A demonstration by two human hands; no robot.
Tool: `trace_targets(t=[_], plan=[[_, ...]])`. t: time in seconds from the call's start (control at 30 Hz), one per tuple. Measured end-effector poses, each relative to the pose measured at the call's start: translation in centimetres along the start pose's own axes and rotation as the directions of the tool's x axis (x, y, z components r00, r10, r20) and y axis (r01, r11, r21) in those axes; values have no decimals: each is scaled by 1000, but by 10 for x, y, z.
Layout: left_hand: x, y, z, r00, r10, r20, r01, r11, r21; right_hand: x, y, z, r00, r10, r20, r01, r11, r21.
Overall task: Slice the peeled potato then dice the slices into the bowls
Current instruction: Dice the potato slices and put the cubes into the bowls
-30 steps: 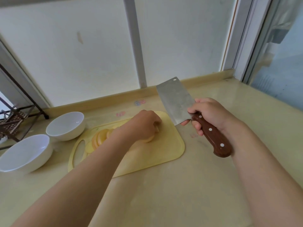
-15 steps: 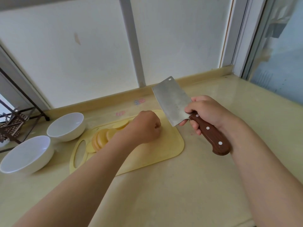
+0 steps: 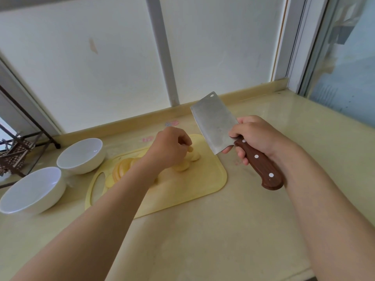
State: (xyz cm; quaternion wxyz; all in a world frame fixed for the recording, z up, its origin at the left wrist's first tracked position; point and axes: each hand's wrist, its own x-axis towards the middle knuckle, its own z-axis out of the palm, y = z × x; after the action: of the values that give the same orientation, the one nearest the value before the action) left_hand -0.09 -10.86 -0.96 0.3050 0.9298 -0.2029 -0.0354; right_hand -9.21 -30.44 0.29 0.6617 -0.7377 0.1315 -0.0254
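While your right hand (image 3: 253,134) grips the cleaver (image 3: 215,122) raised at centre right, your left hand (image 3: 168,149) pinches a potato slice (image 3: 190,149) over the cutting board (image 3: 203,183) mid-frame. Expect light, stiff, slippery slices; lay them flat and hold the edges.

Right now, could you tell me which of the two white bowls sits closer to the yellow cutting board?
The rear bowl, just beside the handle end of the cutting board; the front bowl sits farther left.

Pale yellow cutting board (image 3: 192,185); white bowls (image 3: 81,153); steel-grey cleaver (image 3: 215,122) (brown wood-grain handle (image 3: 261,167), silver rivets (image 3: 256,156)).
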Motion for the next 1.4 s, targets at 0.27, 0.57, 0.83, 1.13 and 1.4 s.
trace_targets(t=[0.27,0.57,0.83,1.13,1.4], plan=[[3,-1,-3,999,-23,44,20,997,70,1,1,0,1000,9,1,-9,1000,0],[16,2,-9,989,67,128,-89,980,175,1,1,-1,1000,8,-2,-8,1000,-27],[21,6,-1,965,135,224,-192,947,257,0,2,-1,1000,8,8,-8,999,-37],[-3,-6,-5,989,134,57,-145,948,285,1,4,1,999,31,32,-26,986,-163],[-19,-2,17,999,43,16,-46,958,283,-3,5,5,998,45,36,-36,976,-216]])
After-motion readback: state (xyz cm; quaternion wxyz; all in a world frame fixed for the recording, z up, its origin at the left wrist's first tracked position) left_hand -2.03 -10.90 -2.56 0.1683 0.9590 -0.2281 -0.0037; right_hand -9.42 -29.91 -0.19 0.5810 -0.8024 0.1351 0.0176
